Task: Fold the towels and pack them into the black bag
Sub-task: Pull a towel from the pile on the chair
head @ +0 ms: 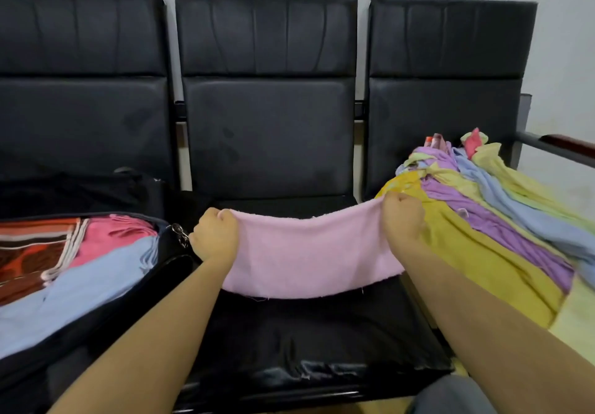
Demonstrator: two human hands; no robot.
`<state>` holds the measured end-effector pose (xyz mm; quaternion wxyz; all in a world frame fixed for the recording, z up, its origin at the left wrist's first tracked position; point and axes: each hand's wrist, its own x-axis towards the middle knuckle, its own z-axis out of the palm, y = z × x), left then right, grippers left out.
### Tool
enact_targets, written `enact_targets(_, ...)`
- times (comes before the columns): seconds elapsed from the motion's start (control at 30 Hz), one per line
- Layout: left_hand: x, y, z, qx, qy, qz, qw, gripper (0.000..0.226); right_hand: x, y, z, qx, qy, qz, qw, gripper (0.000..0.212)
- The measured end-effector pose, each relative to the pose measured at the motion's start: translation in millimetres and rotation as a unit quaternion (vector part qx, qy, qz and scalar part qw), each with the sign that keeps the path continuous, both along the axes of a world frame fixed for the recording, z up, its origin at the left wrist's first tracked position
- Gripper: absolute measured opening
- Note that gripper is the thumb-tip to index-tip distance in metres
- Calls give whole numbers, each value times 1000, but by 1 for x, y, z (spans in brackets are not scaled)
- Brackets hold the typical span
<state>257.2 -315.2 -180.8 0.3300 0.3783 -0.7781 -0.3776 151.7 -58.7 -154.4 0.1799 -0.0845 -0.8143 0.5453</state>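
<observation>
A light pink towel [309, 252] hangs stretched between my two hands above the middle black seat [289, 333]. My left hand [215, 236] grips its left top corner and my right hand [402, 217] grips its right top corner. The towel sags in the middle and its lower edge drapes toward me. The open black bag [174, 252] lies on the left seat and holds folded towels: pink [109, 236], light blue [80, 288] and a red-orange patterned one [29, 252].
A loose heap of unfolded towels [483, 220] in yellow, purple, blue and pale green covers the right seat. Three black padded backrests [267, 91] stand against a pale wall. A metal armrest with a wooden top [560, 146] juts out at the far right.
</observation>
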Motion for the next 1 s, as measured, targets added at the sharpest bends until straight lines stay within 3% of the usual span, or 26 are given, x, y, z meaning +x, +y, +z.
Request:
enact_targets(0.1, -7, -5, -12, -82, -120, -43, 988, 23, -6, 1, -16, 9, 2, 27, 1000, 32)
enact_targets(0.23, -19, -11, -30, -164, -202, -78, 962, 22, -22, -3, -43, 49, -38, 63, 996, 42)
enact_targets(0.4, -31, -13, -49, -199, -244, -121, 941, 37, -38, -12, -74, 178, -85, 95, 976, 24)
enact_targets(0.57, -40, -21, -69, -278, -307, -177, 893, 41, -44, -19, -85, 318, -52, 88, 943, 28)
enact_targets(0.77, -49, -28, -68, -403, -276, -127, 863, 38, -56, -30, -83, 308, -4, 42, 950, 28)
enact_targets(0.9, -68, -32, -60, -437, -293, -117, 842, 21, -67, -39, -77, 344, -19, 31, 938, 27)
enact_targets(1.0, -76, -32, -69, -435, -368, -112, 814, 28, -74, -42, -79, 380, -32, 32, 924, 25)
